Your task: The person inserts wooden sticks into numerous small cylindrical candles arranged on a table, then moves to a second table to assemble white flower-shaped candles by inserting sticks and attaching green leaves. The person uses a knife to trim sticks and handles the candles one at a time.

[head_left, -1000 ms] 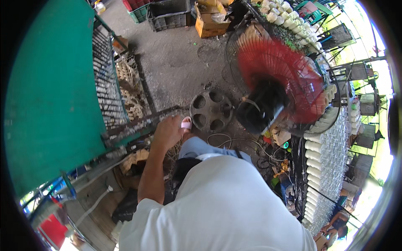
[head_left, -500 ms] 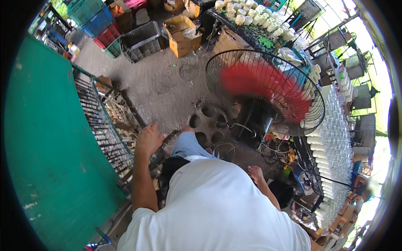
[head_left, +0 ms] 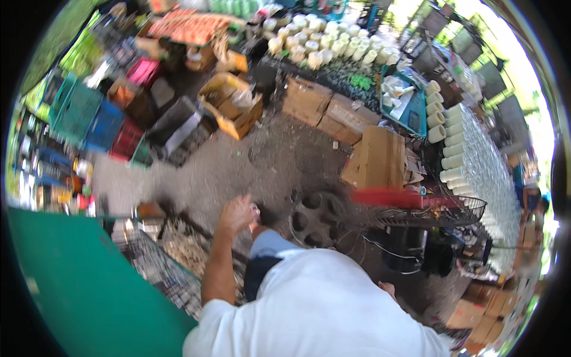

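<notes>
My left hand [head_left: 238, 214] hangs in front of me above the grey floor, fingers loosely apart, slightly blurred, with nothing seen in it. Only a small part of my right hand [head_left: 388, 290] shows past my white shirt; its fingers are mostly hidden. To the right, nearest that hand, stands a large fan with a black motor housing [head_left: 401, 247], a wire guard [head_left: 470, 211] and red blades [head_left: 392, 198]. A dark round base with holes [head_left: 309, 220] lies on the floor between my hands.
At left is a green panel [head_left: 89, 279]. Stacked crates [head_left: 107, 125] and an open cardboard box [head_left: 226, 110] stand ahead. Far right, a table bears white cylinders [head_left: 324, 41] and a teal tray [head_left: 407, 101]; brown cartons [head_left: 375, 157] sit below. Rows of white cylinders [head_left: 455, 149] line the right.
My view has turned and moved forward, so the fan now sits lower and more to the right. My right hand has slipped mostly behind my body; cartons and the tray have come into sight.
</notes>
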Action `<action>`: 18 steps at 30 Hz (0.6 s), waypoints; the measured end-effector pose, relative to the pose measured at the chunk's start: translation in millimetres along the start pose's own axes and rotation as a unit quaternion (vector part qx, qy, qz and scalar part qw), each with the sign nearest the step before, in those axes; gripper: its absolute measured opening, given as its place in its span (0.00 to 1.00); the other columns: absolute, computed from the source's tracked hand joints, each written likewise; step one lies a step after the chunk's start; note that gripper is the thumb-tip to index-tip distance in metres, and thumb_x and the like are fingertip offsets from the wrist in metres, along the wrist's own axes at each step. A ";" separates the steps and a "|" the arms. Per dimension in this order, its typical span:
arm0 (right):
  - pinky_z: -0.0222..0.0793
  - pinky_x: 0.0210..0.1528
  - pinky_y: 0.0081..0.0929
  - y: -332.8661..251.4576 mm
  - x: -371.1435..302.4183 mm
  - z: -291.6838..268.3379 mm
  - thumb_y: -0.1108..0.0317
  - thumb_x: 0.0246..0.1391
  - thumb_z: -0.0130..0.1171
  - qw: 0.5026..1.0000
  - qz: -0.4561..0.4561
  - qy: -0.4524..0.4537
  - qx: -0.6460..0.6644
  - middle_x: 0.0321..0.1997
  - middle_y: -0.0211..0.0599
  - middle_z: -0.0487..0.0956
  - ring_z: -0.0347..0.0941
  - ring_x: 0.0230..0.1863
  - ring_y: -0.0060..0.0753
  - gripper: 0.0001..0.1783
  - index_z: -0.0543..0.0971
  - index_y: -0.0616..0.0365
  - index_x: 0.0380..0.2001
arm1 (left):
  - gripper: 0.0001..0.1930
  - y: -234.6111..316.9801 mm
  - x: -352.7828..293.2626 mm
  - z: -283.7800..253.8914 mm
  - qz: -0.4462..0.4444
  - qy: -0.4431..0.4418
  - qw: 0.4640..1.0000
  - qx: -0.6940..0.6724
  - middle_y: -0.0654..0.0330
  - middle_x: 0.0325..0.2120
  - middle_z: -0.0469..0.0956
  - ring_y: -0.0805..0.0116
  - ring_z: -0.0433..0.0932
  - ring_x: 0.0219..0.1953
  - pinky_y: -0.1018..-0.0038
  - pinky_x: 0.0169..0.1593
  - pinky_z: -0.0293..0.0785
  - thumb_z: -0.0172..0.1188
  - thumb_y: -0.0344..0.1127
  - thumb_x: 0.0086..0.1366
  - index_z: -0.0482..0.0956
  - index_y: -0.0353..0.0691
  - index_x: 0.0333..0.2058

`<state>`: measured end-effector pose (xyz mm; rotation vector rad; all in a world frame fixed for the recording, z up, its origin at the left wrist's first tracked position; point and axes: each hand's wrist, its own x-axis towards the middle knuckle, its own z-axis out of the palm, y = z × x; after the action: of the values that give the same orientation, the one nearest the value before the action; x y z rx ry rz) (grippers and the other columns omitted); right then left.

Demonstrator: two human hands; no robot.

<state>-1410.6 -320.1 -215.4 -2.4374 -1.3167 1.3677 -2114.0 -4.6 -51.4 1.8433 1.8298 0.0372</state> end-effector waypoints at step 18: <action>0.75 0.46 0.47 -377.9 51.9 207.5 0.51 0.61 0.52 0.994 0.101 -0.027 0.031 0.47 0.55 0.84 0.81 0.49 0.55 0.24 0.84 0.62 0.39 | 0.33 -68.1 114.9 -171.1 0.082 -0.180 0.980 0.028 0.40 0.57 0.74 0.43 0.72 0.61 0.55 0.65 0.68 0.65 0.48 0.64 0.69 0.36 0.62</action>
<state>-1792.5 -113.5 -218.4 -2.5674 -1.0421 1.5052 -2233.2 158.1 28.9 1.8904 1.4416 -0.2737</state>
